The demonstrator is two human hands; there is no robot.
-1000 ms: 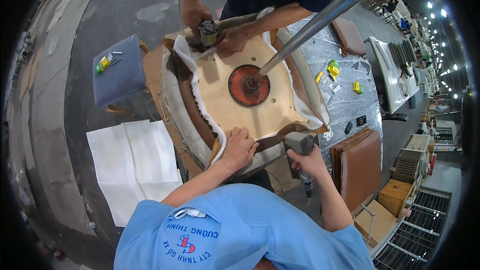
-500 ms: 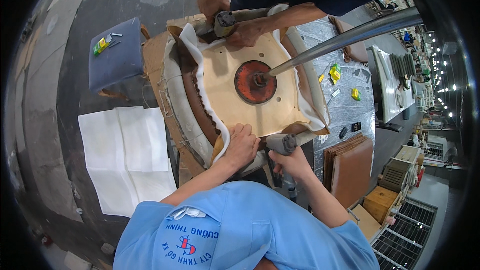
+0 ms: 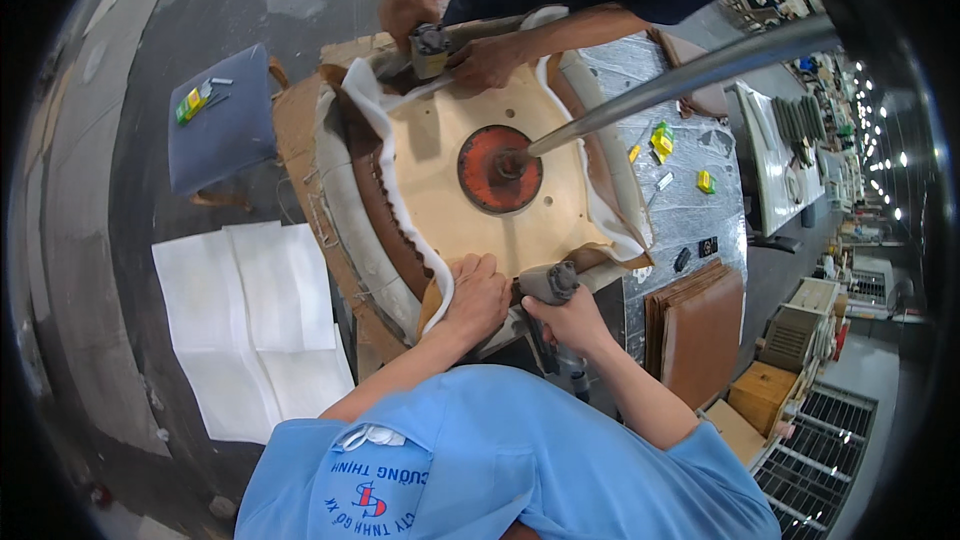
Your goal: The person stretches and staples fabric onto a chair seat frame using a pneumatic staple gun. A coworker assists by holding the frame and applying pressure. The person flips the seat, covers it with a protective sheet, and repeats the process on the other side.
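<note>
An upside-down seat with a pale wooden panel [image 3: 428, 185] lies before me, brown leather [image 3: 366, 175] and white padding [image 3: 372, 105] wrapped up around its edges. My left hand [image 3: 476, 298] presses at the near edge of the panel, its fingers curled over the leather and padding. In my right hand [image 3: 570, 324] is a grey staple gun [image 3: 547, 284], its nose at the near edge just right of my left hand. Across the seat, a co-worker's hand [image 3: 487, 62] pulls at the far edge, while their other hand holds a second staple gun [image 3: 430, 50].
A metal pole [image 3: 690, 80] presses a red disc [image 3: 478, 180] onto the panel. White sheets [image 3: 250, 320] lie at left, below a blue stool [image 3: 220, 130] carrying a small box. At right are stacked brown panels [image 3: 695, 325] and yellow-green boxes [image 3: 662, 142] on a foil-covered table [image 3: 715, 200].
My staple gun has moved left and turned, coming closer to my left hand. The co-worker's staple gun has shifted left along the far edge. My left hand keeps its place on the seat.
</note>
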